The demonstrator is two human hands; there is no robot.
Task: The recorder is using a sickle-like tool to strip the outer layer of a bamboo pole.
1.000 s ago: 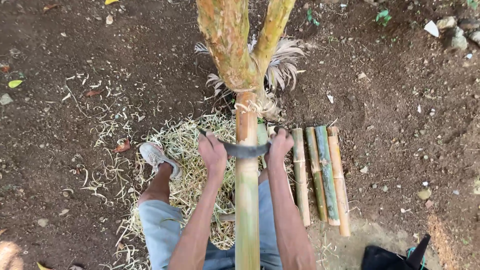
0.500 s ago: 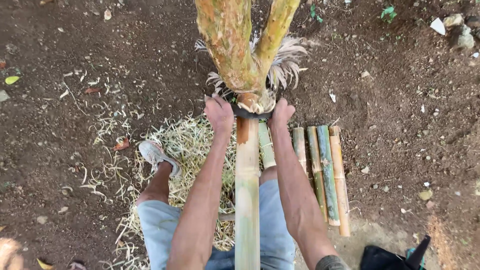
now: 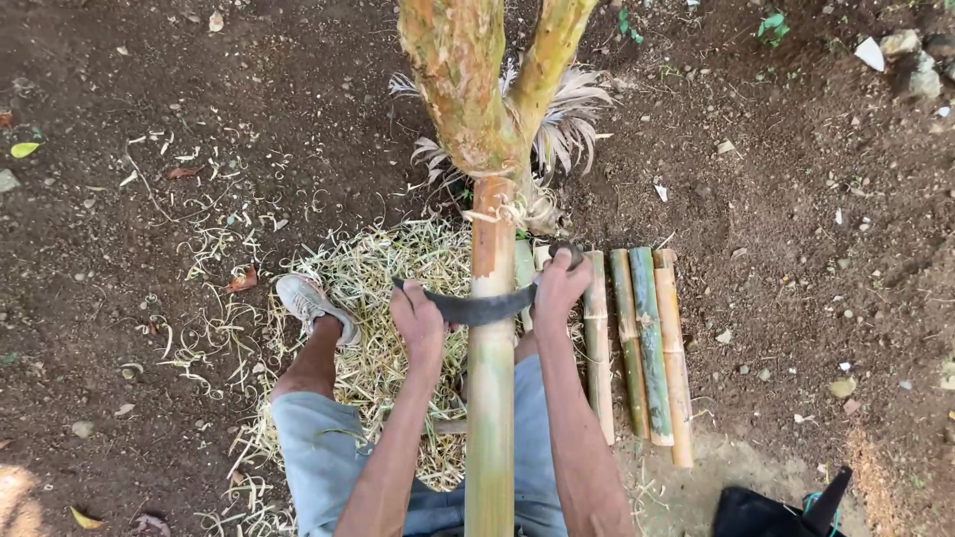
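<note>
A long bamboo pole runs up the middle of the view, its far end leaning against a forked tree trunk. A curved dark blade lies across the pole. My left hand grips the blade's left end and my right hand grips its right end at the handle. The pole's upper part is scraped to an orange-brown colour, the lower part is greenish. Curly shavings hang at the top of the pole.
Several cut bamboo pieces lie side by side right of the pole. A heap of pale shavings covers the soil under my leg and grey shoe. A dark bag sits at the bottom right. Stones lie at the top right.
Both hands and the blade were pushed up to the pole's top by the trunk, then drawn back down toward me along the pole.
</note>
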